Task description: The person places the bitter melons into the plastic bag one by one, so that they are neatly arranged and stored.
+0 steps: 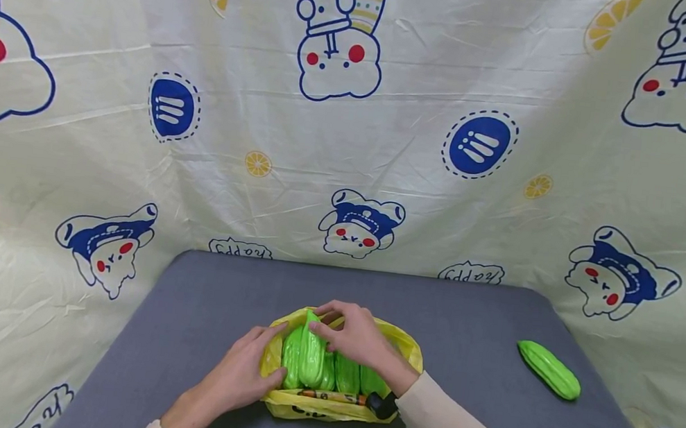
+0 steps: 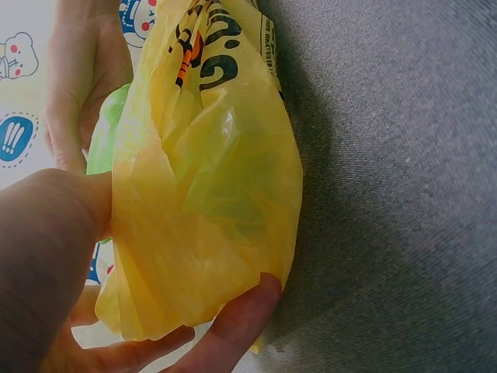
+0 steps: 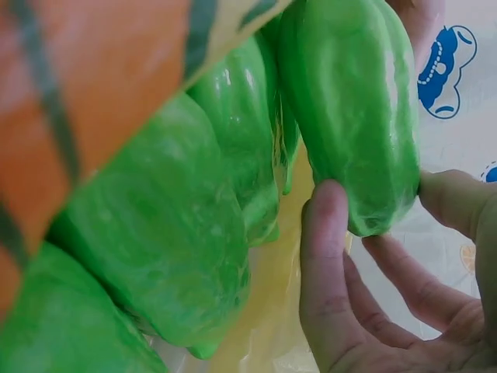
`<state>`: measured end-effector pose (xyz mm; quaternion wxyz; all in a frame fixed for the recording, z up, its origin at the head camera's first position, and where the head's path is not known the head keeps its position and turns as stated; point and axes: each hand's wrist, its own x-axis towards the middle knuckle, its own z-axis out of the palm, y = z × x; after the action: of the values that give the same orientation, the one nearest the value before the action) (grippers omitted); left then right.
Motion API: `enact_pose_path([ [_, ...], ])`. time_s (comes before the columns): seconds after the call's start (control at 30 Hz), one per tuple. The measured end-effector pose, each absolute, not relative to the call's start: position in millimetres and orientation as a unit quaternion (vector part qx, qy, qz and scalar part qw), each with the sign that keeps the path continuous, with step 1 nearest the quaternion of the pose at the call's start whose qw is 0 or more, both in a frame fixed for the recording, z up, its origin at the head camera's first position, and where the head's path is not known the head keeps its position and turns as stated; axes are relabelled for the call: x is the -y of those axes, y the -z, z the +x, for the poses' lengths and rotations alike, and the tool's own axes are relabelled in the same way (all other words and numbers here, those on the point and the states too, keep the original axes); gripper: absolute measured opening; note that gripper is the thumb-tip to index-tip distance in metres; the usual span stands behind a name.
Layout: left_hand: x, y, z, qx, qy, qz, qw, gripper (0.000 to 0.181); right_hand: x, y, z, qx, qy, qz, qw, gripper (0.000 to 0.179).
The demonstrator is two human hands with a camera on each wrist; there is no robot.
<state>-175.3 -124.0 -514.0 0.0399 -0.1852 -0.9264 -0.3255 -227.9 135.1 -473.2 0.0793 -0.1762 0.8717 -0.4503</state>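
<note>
A yellow plastic bag lies wide open on the table, filled with several green ridged gourds. My right hand reaches over the bag and pinches the far end of one gourd at the left of the row. In the right wrist view, thumb and fingers sit on either side of that gourd's tip. At the bag's left side my left hand holds the rim, its thumb over the edge. Its fingers lie against the outside of the bag in the left wrist view.
One more green gourd lies alone on the grey table at the right. Along the bag's near rim runs an orange printed strip. A patterned white curtain surrounds the table's back and sides.
</note>
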Motion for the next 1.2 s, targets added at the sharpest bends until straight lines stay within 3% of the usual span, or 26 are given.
enact_pose_path([
  [0.5, 122.3, 514.1, -174.7, 0.925, 0.327, -0.187, 0.044, 0.081, -142.6, 477.3, -223.0, -0.884, 0.422, -0.190, 0.062, 0.040],
  [0.77, 122.4, 514.6, -174.1, 0.924, 0.330, -0.187, 0.048, 0.079, -147.1, 475.9, -218.2, -0.894, 0.403, -0.194, 0.039, 0.031],
  [1.2, 122.9, 511.9, -172.9, 0.921, 0.323, -0.201, 0.087, 0.078, -157.6, 470.8, -204.4, -0.893, 0.404, -0.198, 0.009, 0.026],
])
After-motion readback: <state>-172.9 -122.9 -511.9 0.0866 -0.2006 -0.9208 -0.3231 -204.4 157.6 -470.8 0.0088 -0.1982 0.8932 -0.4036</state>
